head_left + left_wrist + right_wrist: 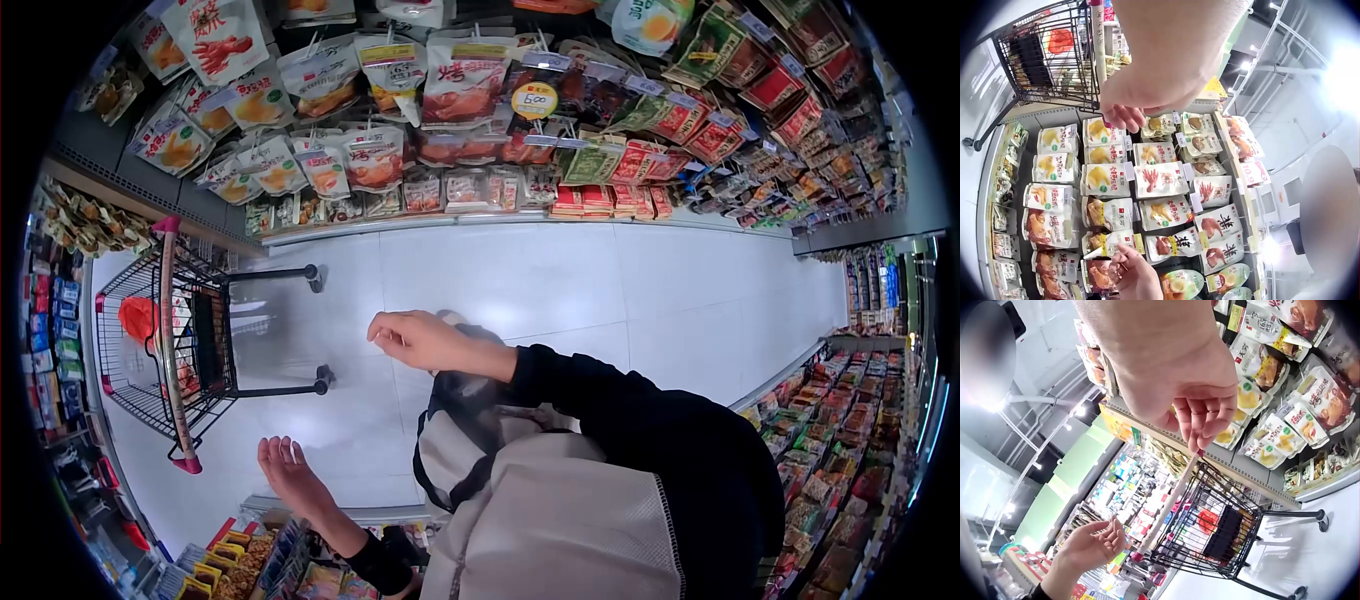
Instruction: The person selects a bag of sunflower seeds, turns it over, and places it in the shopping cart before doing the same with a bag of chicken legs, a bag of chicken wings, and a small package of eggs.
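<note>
My left hand (298, 480) reaches forward in the head view, fingers loosely bent and holding nothing. Over the white floor, my right hand (425, 340) hangs with relaxed, slightly curled fingers, also without anything in them. Ahead of both hands stands a black wire shopping cart (215, 330) with a long handle (172, 345) ending in pink caps. In the head view both hands are apart from that handle. A red-orange item (138, 320) shows within the cart. The right wrist view has my right hand (1200, 403) overlapping the handle's upper end, and my left hand (1094, 544) lower left.
Shelves of hanging snack pouches (465, 85) run along one side, with a round yellow price tag (534, 101). Other racks of packets (830, 450) stand at the right, and boxed goods (235, 555) sit below my left hand. White tiled floor (520, 270) stretches between the shelves.
</note>
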Action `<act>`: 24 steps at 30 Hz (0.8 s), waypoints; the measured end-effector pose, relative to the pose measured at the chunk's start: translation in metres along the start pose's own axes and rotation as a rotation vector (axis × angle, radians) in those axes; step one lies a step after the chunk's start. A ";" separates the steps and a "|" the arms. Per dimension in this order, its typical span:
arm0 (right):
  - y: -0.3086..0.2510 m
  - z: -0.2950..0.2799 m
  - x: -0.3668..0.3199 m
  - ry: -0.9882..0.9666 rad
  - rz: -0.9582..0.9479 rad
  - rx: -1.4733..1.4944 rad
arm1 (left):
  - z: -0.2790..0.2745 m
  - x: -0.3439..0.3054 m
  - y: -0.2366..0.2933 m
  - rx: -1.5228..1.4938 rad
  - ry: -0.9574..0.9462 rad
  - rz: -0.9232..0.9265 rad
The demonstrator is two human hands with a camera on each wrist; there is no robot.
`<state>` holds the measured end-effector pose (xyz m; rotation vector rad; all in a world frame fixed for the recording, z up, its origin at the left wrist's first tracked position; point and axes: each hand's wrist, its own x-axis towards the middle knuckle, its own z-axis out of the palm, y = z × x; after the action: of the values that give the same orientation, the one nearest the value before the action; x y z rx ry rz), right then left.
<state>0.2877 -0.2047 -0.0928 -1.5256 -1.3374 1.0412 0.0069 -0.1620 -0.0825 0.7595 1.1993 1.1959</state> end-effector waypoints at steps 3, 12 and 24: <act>-0.005 -0.003 -0.012 -0.009 0.016 -0.014 | 0.013 -0.003 -0.004 0.020 -0.027 -0.017; 0.022 -0.057 -0.055 0.111 0.101 -0.005 | 0.091 0.003 -0.034 -0.007 -0.231 -0.089; 0.135 -0.225 -0.143 0.462 0.142 0.135 | 0.305 -0.069 -0.134 0.227 -0.531 -0.145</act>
<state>0.5297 -0.3727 -0.1434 -1.6501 -0.8335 0.7799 0.3411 -0.2186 -0.1110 1.0618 0.9296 0.6804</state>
